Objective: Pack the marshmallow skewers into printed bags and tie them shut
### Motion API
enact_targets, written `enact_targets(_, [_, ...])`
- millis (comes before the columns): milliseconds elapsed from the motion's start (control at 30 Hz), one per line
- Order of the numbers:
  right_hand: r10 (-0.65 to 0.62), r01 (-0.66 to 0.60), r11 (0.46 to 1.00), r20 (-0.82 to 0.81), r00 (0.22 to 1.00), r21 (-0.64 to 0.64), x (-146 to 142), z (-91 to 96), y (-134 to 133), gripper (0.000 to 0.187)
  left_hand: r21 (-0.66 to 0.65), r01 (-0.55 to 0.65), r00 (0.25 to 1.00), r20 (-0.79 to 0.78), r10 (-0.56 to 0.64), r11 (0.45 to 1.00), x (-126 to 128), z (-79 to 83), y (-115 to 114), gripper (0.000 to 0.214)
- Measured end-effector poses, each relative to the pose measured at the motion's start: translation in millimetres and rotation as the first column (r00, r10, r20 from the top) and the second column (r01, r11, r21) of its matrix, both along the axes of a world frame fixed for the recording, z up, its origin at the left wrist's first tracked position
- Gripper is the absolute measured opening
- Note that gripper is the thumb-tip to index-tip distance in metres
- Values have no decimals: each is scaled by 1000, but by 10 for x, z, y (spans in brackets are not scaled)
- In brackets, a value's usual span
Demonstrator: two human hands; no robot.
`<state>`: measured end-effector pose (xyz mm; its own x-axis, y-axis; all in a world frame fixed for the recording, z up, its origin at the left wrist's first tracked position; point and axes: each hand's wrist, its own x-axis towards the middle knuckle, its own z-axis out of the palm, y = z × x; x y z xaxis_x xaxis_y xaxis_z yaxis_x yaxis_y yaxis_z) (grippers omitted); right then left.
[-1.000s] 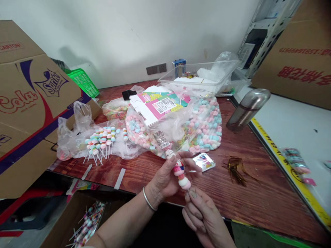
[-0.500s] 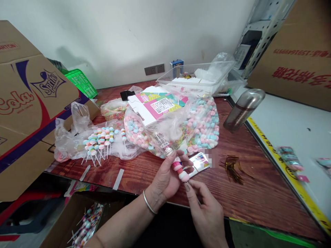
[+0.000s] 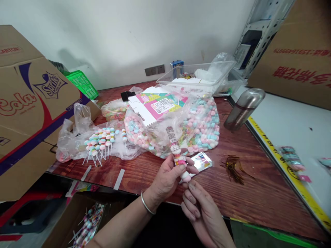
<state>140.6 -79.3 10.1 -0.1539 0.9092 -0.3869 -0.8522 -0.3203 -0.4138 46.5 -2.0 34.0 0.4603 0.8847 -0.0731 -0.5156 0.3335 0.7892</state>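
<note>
A dark red wooden bench (image 3: pixel 258 193) runs along a plain white wall (image 3: pixel 124 34) that carries a grey socket strip (image 3: pixel 155 70); to the right the wood meets a white surface (image 3: pixel 292 124) edged with a yellow strip (image 3: pixel 287 168), and a grey metal rack (image 3: pixel 258 31) stands in the corner. A large cardboard box (image 3: pixel 28 113) leans in at the left; it reads "Sprite" inside a blue emblem, with red letters ending in "ola" beside it. Another brown carton (image 3: pixel 300 51) at the upper right bears red characters, upside down and too blurred to read with any certainty. In the middle lies a big clear bag of sweets (image 3: pixel 201 127) in pink, blue and white; a pink and green card (image 3: pixel 160 105) with a square code rests on it. Left of the bag, finished sweet sticks (image 3: pixel 100 141) lie on thin plastic; behind stand a clear plastic tub (image 3: pixel 199 77) and a green basket (image 3: pixel 82 82); a metal flask (image 3: pixel 243 110) lies tilted on the right.

Near the front edge of the bench the left hand (image 3: pixel 168 175), a silver bangle (image 3: pixel 145 204) on its wrist, is closed around a stick of stacked sweets (image 3: pixel 179 162), held upright and slightly tilted; the right hand (image 3: pixel 201 210) comes up from below with curled fingers, its fingertips pinching the bottom end of that stick just under a pale pink sweet.
</note>
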Motion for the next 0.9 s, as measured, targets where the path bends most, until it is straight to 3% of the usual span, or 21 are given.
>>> enact_targets(133, [-43, 42, 999, 56, 998, 18, -22, -12, -12, 20, -53, -13, 999, 29, 14, 998, 17, 23, -8, 39])
enact_targets(267, [-84, 77, 996, 139, 987, 55, -13, -27, -9, 21, -38, -10, 990, 143, 15, 999, -14, 114, 63, 56])
enact_targets(533, [-3, -1, 1000, 124, 992, 29, 18, -4, 4, 22, -190, -15, 981, 190, 52, 982, -24, 209, 181, 38])
enact_targets(633, [85, -121, 989, 329, 941, 91, 73, 26, 5, 28, -235, -45, 992, 106, 71, 971, -24, 188, 210, 34])
enact_targets(700, [15, -165, 970, 633, 774, 179, 114, 47, 3, 29, -253, -86, 996, -2, 88, 964, -34, 172, 210, 30])
enact_targets(767, [-215, -130, 944, 864, 455, 304, 140, 62, -4, 23, -274, -113, 990, -107, 87, 955, -53, 156, 175, 28])
enact_targets(833, [-437, -117, 885, 890, 129, 451, 142, 64, -9, 15, -302, -115, 983, -171, 65, 946, -75, 141, 106, 29])
enact_targets(900, [-570, -203, 814, 816, -98, 545, 118, 50, -9, 14, -333, -107, 979, -199, 41, 937, -93, 130, 20, 32])
